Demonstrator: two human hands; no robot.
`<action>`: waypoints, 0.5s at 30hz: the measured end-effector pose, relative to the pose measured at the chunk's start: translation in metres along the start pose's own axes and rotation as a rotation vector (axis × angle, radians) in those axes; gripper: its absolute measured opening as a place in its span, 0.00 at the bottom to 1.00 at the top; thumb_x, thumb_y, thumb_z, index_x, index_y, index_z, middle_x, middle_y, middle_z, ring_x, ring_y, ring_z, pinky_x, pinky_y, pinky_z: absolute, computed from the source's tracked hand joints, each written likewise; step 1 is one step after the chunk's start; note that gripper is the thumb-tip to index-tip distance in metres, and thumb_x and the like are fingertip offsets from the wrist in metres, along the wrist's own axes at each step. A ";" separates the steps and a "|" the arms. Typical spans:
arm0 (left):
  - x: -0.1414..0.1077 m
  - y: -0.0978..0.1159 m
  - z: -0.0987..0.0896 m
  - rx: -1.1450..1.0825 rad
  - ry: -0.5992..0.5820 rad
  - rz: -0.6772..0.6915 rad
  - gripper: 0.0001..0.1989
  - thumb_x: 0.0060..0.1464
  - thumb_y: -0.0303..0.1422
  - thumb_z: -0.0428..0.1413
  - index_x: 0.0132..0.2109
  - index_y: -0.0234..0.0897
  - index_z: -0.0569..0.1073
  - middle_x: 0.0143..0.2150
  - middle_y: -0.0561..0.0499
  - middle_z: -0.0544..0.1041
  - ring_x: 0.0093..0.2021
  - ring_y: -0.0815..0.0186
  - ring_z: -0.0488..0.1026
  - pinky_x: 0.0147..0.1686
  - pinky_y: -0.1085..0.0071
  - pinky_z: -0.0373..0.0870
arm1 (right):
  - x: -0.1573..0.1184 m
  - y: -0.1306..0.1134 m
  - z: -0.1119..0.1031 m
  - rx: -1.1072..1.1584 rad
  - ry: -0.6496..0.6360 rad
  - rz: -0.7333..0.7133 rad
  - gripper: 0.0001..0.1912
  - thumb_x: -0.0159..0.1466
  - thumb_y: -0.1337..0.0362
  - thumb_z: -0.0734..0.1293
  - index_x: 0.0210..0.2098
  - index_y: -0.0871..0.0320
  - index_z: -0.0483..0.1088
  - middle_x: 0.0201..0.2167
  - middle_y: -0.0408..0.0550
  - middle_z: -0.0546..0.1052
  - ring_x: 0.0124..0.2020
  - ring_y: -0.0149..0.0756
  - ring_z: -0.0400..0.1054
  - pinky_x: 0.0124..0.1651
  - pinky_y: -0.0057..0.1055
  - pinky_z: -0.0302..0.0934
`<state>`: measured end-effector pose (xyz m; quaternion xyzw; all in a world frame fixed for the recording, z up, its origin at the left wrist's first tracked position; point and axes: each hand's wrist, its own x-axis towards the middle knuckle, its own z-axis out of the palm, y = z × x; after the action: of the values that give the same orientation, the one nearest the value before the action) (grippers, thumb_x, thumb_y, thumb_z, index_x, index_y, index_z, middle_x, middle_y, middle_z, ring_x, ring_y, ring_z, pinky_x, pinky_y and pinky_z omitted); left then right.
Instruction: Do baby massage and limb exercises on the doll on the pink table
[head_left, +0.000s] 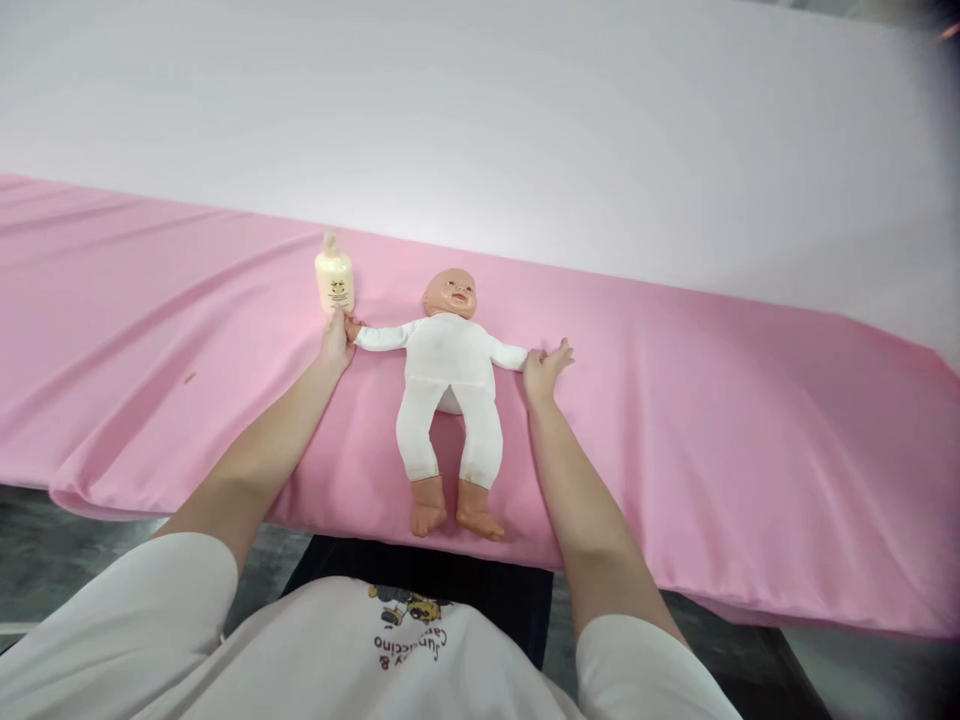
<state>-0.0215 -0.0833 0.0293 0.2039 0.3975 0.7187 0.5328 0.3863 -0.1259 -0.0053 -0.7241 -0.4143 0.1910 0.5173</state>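
Observation:
A baby doll (450,350) in a white suit lies on its back on a pink cloth, its head away from me and its bare feet towards me. Both its arms are stretched out sideways. My left hand (337,342) is closed around the doll's hand (352,328) on the left side. At the end of the other sleeve, my right hand (545,372) grips the doll's other hand, which is mostly hidden, while some of my fingers point outwards. Just beyond my left hand stands a pale yellow pump bottle (334,280) with a printed label.
The pink cloth (712,420) covers the table with soft folds and hangs over the near edge. A small brownish strip (190,378) lies on it at the left. Behind rises a plain white surface (480,130). A dark seat (420,575) is under the near edge.

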 end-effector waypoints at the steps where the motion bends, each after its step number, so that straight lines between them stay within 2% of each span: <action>1: 0.001 -0.001 0.000 -0.038 0.011 0.007 0.19 0.73 0.41 0.51 0.31 0.38 0.65 0.21 0.57 0.66 0.26 0.71 0.71 0.35 0.69 0.72 | -0.001 -0.001 0.000 -0.021 -0.005 0.005 0.43 0.66 0.57 0.59 0.76 0.63 0.39 0.80 0.62 0.34 0.81 0.54 0.18 0.79 0.56 0.35; 4: 0.002 -0.002 -0.002 -0.096 0.016 0.049 0.15 0.67 0.34 0.59 0.31 0.38 0.67 0.23 0.57 0.69 0.23 0.71 0.69 0.31 0.71 0.72 | -0.003 -0.005 0.003 -0.077 0.016 0.004 0.40 0.69 0.56 0.56 0.76 0.63 0.41 0.80 0.65 0.36 0.81 0.56 0.21 0.78 0.60 0.33; 9: 0.006 0.001 -0.002 -0.140 0.085 0.097 0.14 0.69 0.28 0.54 0.31 0.37 0.67 0.24 0.57 0.71 0.22 0.72 0.69 0.30 0.73 0.70 | -0.006 -0.011 0.006 -0.117 0.026 0.013 0.38 0.71 0.53 0.53 0.75 0.65 0.44 0.79 0.69 0.36 0.81 0.60 0.23 0.77 0.62 0.31; 11: 0.005 0.003 0.000 -0.187 0.125 0.109 0.15 0.71 0.30 0.52 0.31 0.37 0.67 0.23 0.57 0.70 0.22 0.72 0.68 0.31 0.74 0.70 | -0.007 -0.012 0.006 -0.130 0.018 0.005 0.39 0.72 0.51 0.53 0.75 0.66 0.44 0.79 0.71 0.35 0.81 0.62 0.23 0.77 0.64 0.30; 15: 0.003 0.006 0.001 -0.267 0.147 0.066 0.26 0.75 0.42 0.45 0.26 0.39 0.59 0.19 0.58 0.62 0.20 0.72 0.64 0.30 0.74 0.69 | -0.016 -0.009 0.004 -0.187 -0.033 -0.035 0.41 0.72 0.46 0.51 0.74 0.68 0.46 0.78 0.75 0.38 0.80 0.63 0.26 0.76 0.64 0.29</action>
<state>-0.0253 -0.0811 0.0348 0.0910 0.3292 0.7952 0.5010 0.3704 -0.1348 -0.0012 -0.7585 -0.4515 0.1542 0.4439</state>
